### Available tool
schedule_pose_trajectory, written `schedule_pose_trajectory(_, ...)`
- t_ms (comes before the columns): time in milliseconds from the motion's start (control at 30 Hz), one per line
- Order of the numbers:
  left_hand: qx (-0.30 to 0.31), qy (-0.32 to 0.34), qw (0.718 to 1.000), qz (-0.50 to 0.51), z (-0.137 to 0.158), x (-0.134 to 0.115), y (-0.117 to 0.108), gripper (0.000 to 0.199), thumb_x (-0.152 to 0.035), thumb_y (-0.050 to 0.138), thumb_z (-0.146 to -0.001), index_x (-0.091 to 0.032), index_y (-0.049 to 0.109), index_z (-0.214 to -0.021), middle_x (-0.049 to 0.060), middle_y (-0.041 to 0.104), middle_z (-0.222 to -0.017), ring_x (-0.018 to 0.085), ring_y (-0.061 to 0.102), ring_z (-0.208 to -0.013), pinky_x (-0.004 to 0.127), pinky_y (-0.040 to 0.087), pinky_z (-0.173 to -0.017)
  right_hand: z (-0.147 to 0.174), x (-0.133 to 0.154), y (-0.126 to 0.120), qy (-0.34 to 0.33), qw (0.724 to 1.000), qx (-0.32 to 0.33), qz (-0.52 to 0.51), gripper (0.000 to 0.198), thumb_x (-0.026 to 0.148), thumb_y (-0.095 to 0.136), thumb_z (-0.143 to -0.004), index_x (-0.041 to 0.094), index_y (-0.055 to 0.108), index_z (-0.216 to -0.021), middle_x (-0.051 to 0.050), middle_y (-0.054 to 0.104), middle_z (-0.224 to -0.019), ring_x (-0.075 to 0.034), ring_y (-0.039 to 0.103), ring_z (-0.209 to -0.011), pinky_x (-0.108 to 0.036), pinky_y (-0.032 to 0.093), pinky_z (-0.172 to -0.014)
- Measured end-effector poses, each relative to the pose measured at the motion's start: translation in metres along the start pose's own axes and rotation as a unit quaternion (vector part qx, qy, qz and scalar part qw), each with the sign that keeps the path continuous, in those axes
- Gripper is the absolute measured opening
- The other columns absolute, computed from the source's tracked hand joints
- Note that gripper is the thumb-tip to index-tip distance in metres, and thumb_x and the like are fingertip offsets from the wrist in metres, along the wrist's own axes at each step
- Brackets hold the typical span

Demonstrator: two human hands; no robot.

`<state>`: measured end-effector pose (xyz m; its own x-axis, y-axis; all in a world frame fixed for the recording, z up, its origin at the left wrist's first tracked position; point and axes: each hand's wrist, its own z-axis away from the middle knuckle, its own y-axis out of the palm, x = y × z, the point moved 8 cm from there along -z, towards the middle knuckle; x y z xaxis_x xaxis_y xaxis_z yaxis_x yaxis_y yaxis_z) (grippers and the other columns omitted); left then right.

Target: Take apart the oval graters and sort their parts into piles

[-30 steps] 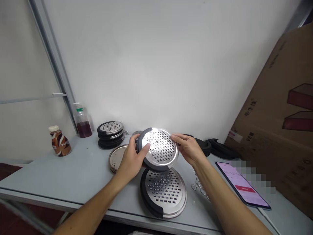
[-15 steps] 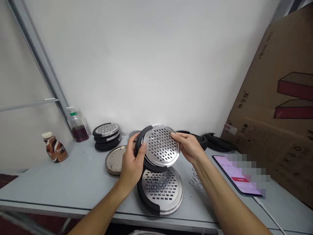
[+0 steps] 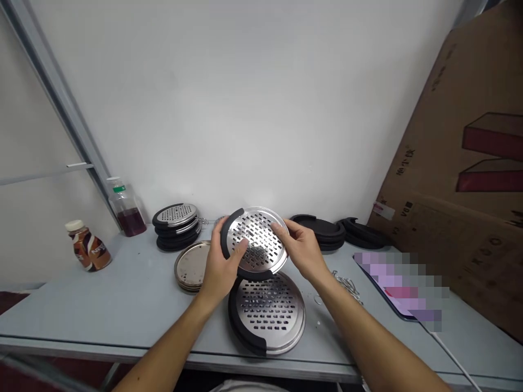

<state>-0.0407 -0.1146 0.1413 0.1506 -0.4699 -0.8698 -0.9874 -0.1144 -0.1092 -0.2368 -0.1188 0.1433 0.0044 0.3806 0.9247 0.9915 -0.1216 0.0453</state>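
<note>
Between my hands is a round perforated metal disc with a black curved rim grip along its left and lower edge, tilted up toward me. My left hand clasps the black-rimmed left side, thumb lying on the metal face. On the right edge, my right hand pinches the disc, its thumb on the perforated face and its other fingers behind. Just below, on the table, lies a larger-looking similar disc with a black rim on its left, partly covered by the held one. Plain round metal plates sit left of it.
On the grey table, a stack of black-rimmed discs stands at back left, near two bottles. Black rims are piled at back right. Metal rings, a cabled phone and a large carton occupy the right.
The held disc has moved slightly left and now sits flush within its black rim. My right hand has shifted left along with it, its thumb further onto the face.
</note>
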Motion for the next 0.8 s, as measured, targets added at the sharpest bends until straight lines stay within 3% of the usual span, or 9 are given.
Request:
schedule_pose_trajectory(133, 0.053, -0.154, 0.965, 0.208, -0.009, 0.015, 0.012, 0.043, -0.033, 0.066, -0.086, -0.029, 0.056, -0.127, 0.004, 0.06, -0.129, 0.019, 0.063, -0.108, 0.026, 0.054, -0.087, -0.005, -0.002, 0.004, 0.061, 0.985, 0.049, -0.157, 0.047, 0.053, 0.061, -0.084, 0.021, 0.067, -0.118, -0.009, 0.072, -0.106, -0.023, 0.067, -0.092, -0.036, 0.055, -0.08)
schedule_pose_trajectory(233, 0.104, -0.344, 0.862, 0.357, -0.004, 0.031, 0.025, 0.027, -0.029, 0.064, -0.087, -0.02, 0.064, -0.112, 0.006, 0.066, -0.098, 0.007, 0.061, -0.065, 0.012, 0.051, -0.052, -0.008, 0.002, 0.003, 0.055, 0.975, 0.076, -0.202, 0.046, 0.047, 0.068, -0.081, 0.02, 0.065, -0.118, -0.009, 0.071, -0.103, -0.022, 0.069, -0.087, -0.04, 0.056, -0.083)
schedule_pose_trajectory(300, 0.186, -0.433, 0.777, 0.417, 0.007, 0.031, 0.033, 0.032, -0.034, 0.066, -0.087, -0.012, 0.064, -0.11, 0.008, 0.063, -0.088, 0.004, 0.055, -0.056, 0.008, 0.046, -0.045, -0.01, 0.006, -0.005, 0.02, 0.981, 0.052, -0.188, 0.049, 0.036, 0.079, -0.073, 0.02, 0.065, -0.117, -0.006, 0.072, -0.1, -0.021, 0.071, -0.086, -0.04, 0.057, -0.085)
schedule_pose_trajectory(400, 0.318, -0.433, 0.704, 0.465, 0.019, 0.02, 0.033, 0.061, -0.044, 0.08, -0.071, -0.005, 0.061, -0.114, 0.012, 0.063, -0.093, 0.004, 0.056, -0.061, 0.006, 0.048, -0.05, -0.009, 0.01, -0.018, -0.041, 0.993, -0.017, -0.112, 0.04, 0.035, 0.078, -0.074, 0.017, 0.07, -0.108, -0.005, 0.075, -0.083, -0.02, 0.072, -0.073, -0.039, 0.059, -0.078)
schedule_pose_trajectory(500, 0.372, -0.352, 0.763, 0.395, 0.021, 0.019, 0.023, 0.063, -0.042, 0.088, -0.061, -0.012, 0.062, -0.11, 0.011, 0.065, -0.096, 0.003, 0.052, -0.054, 0.009, 0.043, -0.044, -0.001, 0.021, -0.025, -0.112, 0.99, -0.083, -0.021, 0.026, 0.034, 0.071, -0.082, 0.016, 0.073, -0.101, -0.006, 0.075, -0.074, -0.02, 0.072, -0.068, -0.037, 0.06, -0.073)
schedule_pose_trajectory(567, 0.371, -0.319, 0.831, 0.265, 0.021, 0.026, 0.018, 0.042, -0.046, 0.079, -0.071, -0.012, 0.063, -0.09, 0.007, 0.066, -0.083, 0.002, 0.047, -0.044, 0.012, 0.034, -0.036, 0.008, 0.033, -0.024, -0.168, 0.98, -0.106, 0.024, 0.02, 0.03, 0.068, -0.085, 0.017, 0.073, -0.1, -0.006, 0.076, -0.079, -0.02, 0.073, -0.072, -0.036, 0.06, -0.073)
schedule_pose_trajectory(633, 0.355, -0.283, 0.885, 0.102, 0.017, 0.032, 0.01, 0.043, -0.054, 0.066, -0.081, -0.012, 0.059, -0.072, 0.003, 0.061, -0.065, 0.003, 0.043, -0.038, 0.015, 0.029, -0.033, 0.018, 0.047, -0.021, -0.225, 0.965, -0.119, 0.069, 0.017, 0.025, 0.066, -0.087, 0.019, 0.074, -0.101, -0.006, 0.076, -0.084, -0.02, 0.073, -0.075, -0.035, 0.06, -0.073)
schedule_pose_trajectory(700, 0.336, -0.21, 0.917, -0.039, 0.007, 0.028, 0.003, 0.045, -0.057, 0.062, -0.082, -0.014, 0.059, -0.07, 0.0, 0.058, -0.058, 0.007, 0.046, -0.039, 0.018, 0.034, -0.037, 0.026, 0.058, -0.017, -0.267, 0.95, -0.12, 0.108, 0.017, 0.02, 0.065, -0.087, 0.02, 0.074, -0.101, -0.005, 0.075, -0.085, -0.019, 0.073, -0.074, -0.033, 0.06, -0.071)
schedule_pose_trajectory(800, 0.238, -0.043, 0.958, -0.155, -0.013, 0.002, -0.009, 0.037, -0.05, 0.071, -0.077, -0.016, 0.065, -0.09, 0.003, 0.067, -0.078, 0.017, 0.062, -0.066, 0.026, 0.049, -0.059, 0.033, 0.066, -0.01, -0.304, 0.937, -0.102, 0.136, 0.017, 0.016, 0.065, -0.087, 0.021, 0.074, -0.1, -0.004, 0.075, -0.083, -0.018, 0.072, -0.072, -0.031, 0.059, -0.067)
